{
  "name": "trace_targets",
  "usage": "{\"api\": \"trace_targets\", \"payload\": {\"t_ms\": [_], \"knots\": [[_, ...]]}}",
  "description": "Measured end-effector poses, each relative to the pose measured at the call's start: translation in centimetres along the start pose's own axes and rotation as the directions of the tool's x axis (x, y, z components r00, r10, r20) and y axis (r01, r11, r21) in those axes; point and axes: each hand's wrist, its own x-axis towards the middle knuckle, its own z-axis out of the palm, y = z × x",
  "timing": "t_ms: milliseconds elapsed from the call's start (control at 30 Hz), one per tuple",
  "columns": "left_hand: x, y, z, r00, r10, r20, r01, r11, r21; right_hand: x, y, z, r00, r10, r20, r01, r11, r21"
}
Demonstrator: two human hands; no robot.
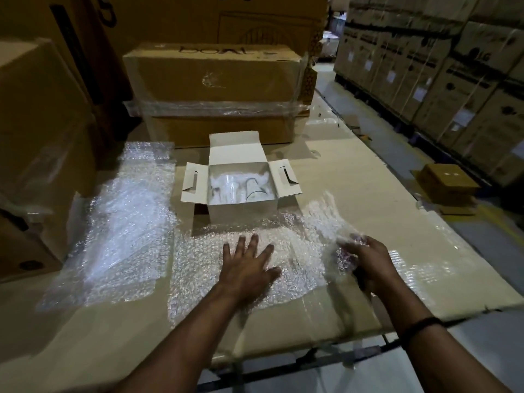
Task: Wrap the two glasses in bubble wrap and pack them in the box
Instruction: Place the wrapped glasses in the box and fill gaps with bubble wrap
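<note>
Left hand: your left hand (249,263) lies flat, fingers spread, grip released, pressing down the clear bubble-wrap sheet (226,279) spread on the cardboard-covered bench (382,199).

Right hand: your right hand (368,260) is clenched around a clear glass already bundled in bubble wrap (346,255); the glass itself is mostly hidden by the wrap and your fingers.

Key relation: the bundle sits at the right edge of the sheet, just right of your flat palm, with loose wrap trailing up and away from it. Its long axis seems to run roughly near-to-far, though the blur makes this uncertain.

Nearer hand: the right hand has the bundle; the left only anchors the sheet.

Next move, as I judge it: finish the roll or tuck, then carry the bundle forward and to the left.

Small white open cardboard box (242,205): it stands straight beyond the sheet, flaps open, nearer your left hand's line than your right's.

Inside the box: another clear wrapped shape, likely the first glass (238,185), fills the left and middle.

Spare bubble wrap (124,222): it lies far left, clear of the path.
</note>
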Motion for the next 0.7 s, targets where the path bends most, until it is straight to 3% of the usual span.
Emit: {"api": "trace_targets", "payload": {"t_ms": [100, 167, 300, 333, 400, 467, 567, 700], "knots": [[0.1, -0.7, -0.1, 0.999, -0.007, -0.039, 0.003, 0.996, -0.094, -1.1, -0.9, 1.0, 0.990, -0.142, 0.008, 0.143, 0.986, -0.083], [-0.3, -2.1, -0.4, 0.981, -0.041, -0.192, 0.009, 0.986, -0.167, -2.5, -1.4, 2.2, 0.949, -0.310, 0.055, 0.315, 0.925, -0.214], [-2.5, -7.2, -1.1, 0.823, -0.204, -0.531, 0.076, 0.965, -0.252, -6.3, -1.4, 5.7, 0.840, -0.462, 0.284, 0.536, 0.785, -0.309], [-3.1, -8.8, -1.0, 0.804, -0.223, -0.551, 0.101, 0.965, -0.243, -7.1, -1.1, 6.9, 0.793, -0.497, 0.353, 0.601, 0.734, -0.316], [-4.0, -11.4, -0.8, 0.834, -0.236, -0.498, 0.176, 0.970, -0.165, -7.9, -0.3, 9.5, 0.693, -0.552, 0.465, 0.715, 0.611, -0.341], [-4.7, -13.0, -0.3, 0.899, -0.228, -0.374, 0.210, 0.974, -0.089, -8.5, 0.9, 12.6, 0.632, -0.527, 0.569, 0.764, 0.550, -0.338], [-5.1, -13.7, 0.1, 0.933, -0.211, -0.293, 0.186, 0.976, -0.112, -9.0, 3.2, 17.3, 0.591, -0.443, 0.674, 0.788, 0.497, -0.364], [-5.4, -14.0, -0.2, 0.906, -0.219, -0.361, 0.133, 0.959, -0.250, -9.6, 5.2, 21.4, 0.641, -0.271, 0.718, 0.730, 0.503, -0.463]]}}
